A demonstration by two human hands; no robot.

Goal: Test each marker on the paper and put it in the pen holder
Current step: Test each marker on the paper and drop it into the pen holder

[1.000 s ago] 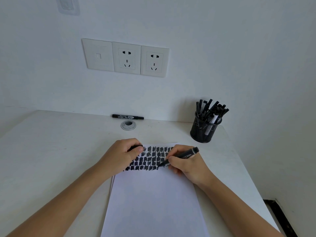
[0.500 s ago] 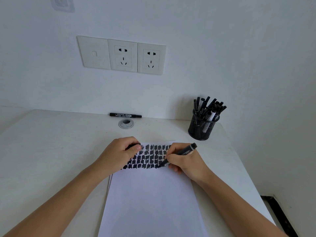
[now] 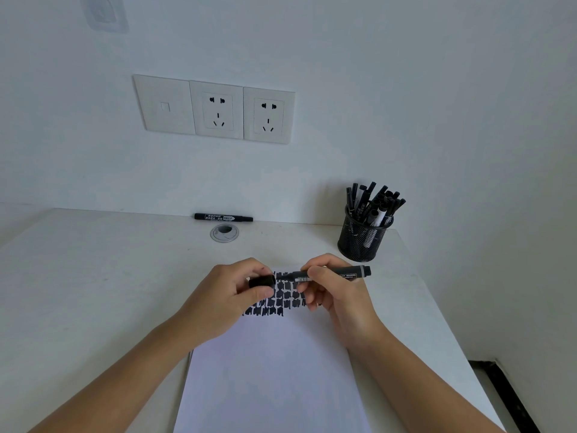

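Centrally, over far end of paper [image 3: 274, 370]: R hand [image 3: 338, 295] pinches black marker [image 3: 332, 274] betw. thumb & fingers, barrel approx. horizontal, uncapped tip pointing to the left. L hand [image 3: 223, 296] grips the cap [image 3: 262, 281] betw. thumb & forefinger, cap's open end facing the tip. Tip & cap in line and all but meeting; whether tip has entered the cap cannot be told. Paper lies on white tabletop [image 3: 93, 276], w/ rows of black test marks [image 3: 282, 296] across its far end, partly hidden by the hands. Far right, near wall: black mesh pen holder [image 3: 362, 242], upright, packed w/ stored markers [image 3: 374, 201], apart from the held marker. Back edge, against wall: spare marker [image 3: 223, 217] lying flat, just behind round cable grommet [image 3: 224, 234]. Wall above: row of three socket plates [image 3: 215, 109]
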